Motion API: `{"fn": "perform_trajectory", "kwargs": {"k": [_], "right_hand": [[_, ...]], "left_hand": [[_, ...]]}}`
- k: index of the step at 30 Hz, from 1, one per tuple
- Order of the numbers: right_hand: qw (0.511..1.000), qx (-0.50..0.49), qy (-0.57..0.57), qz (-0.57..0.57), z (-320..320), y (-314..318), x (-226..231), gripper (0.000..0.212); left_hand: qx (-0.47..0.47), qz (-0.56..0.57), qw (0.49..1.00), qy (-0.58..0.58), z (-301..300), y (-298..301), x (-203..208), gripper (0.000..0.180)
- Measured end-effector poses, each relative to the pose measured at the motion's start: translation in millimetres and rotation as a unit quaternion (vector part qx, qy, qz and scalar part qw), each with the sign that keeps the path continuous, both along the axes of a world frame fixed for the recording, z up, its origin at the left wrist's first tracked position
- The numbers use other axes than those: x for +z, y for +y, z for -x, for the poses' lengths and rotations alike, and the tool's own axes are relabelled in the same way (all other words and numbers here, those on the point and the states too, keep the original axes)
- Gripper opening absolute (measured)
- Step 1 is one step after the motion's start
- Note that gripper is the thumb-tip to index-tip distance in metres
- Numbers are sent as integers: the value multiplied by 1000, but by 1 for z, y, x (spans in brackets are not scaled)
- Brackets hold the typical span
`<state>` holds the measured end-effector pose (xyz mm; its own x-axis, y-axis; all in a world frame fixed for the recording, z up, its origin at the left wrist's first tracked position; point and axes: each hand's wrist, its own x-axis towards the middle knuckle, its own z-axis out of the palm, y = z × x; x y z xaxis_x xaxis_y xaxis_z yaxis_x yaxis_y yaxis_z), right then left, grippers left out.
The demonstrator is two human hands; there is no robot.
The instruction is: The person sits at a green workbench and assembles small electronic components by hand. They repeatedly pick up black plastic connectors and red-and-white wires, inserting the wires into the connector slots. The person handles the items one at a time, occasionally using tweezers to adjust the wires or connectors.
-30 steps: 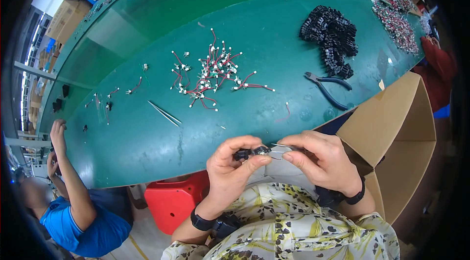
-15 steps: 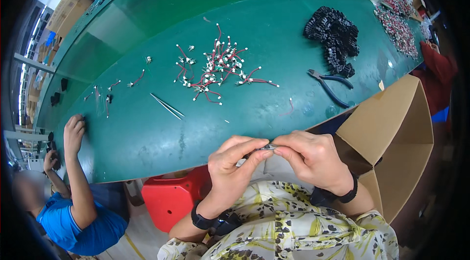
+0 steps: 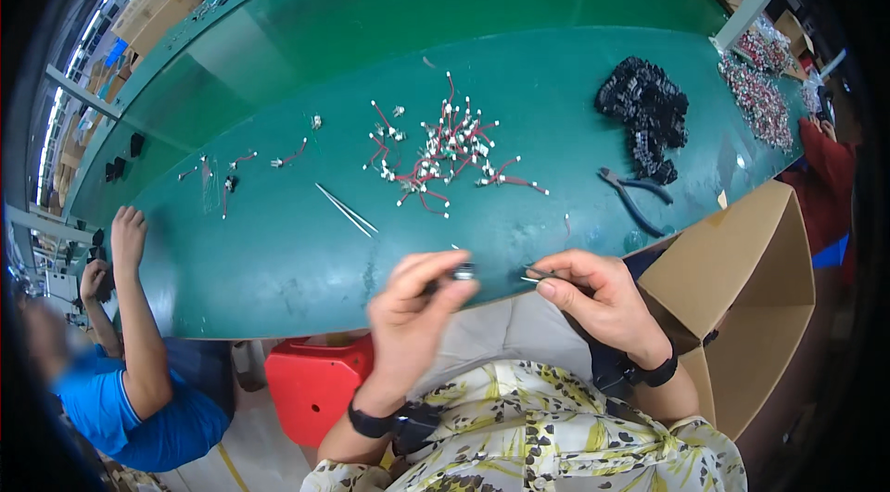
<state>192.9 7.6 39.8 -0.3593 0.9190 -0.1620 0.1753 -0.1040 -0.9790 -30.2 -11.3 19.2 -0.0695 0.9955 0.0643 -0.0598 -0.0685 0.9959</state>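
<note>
The left hand (image 3: pixel 408 306) is hovering over the near edge of the tabletop (image 3: pixel 241 260), its thumb and fingers almost meeting as they are pinching a small dark part (image 3: pixel 463 271), blurred and mostly covered. The right hand (image 3: pixel 603 299) is staying apart from it, just off the same edge, thumb and forefinger closing around dark tweezers (image 3: pixel 529 280) whose tips are pointing left. Red-wired connectors (image 3: pixel 452 144) are lying in a loose pile around the middle of the tabletop, with silver tweezers (image 3: pixel 338 203) resting between them and the near edge. Black parts (image 3: pixel 644 107) are heaping up toward the right end, pliers (image 3: pixel 621 184) are lying between them and the near edge, and a red-and-white heap (image 3: pixel 758 102) is filling the far right corner. A carton (image 3: pixel 732 260) is standing against the near edge at the right, while a co-worker (image 3: pixel 130 408) in blue is reaching over the left end
</note>
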Motion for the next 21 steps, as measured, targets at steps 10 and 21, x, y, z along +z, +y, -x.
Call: {"fn": "perform_trajectory", "kwargs": {"k": [10,21], "right_hand": [[997,-35,-59,-37,10,13,-2,21],[935,10,-205,-290,34,98,3,18]], "left_hand": [[229,26,969,87,122,11,21,53],[-167,210,897,-352,2,22,3,42]]}}
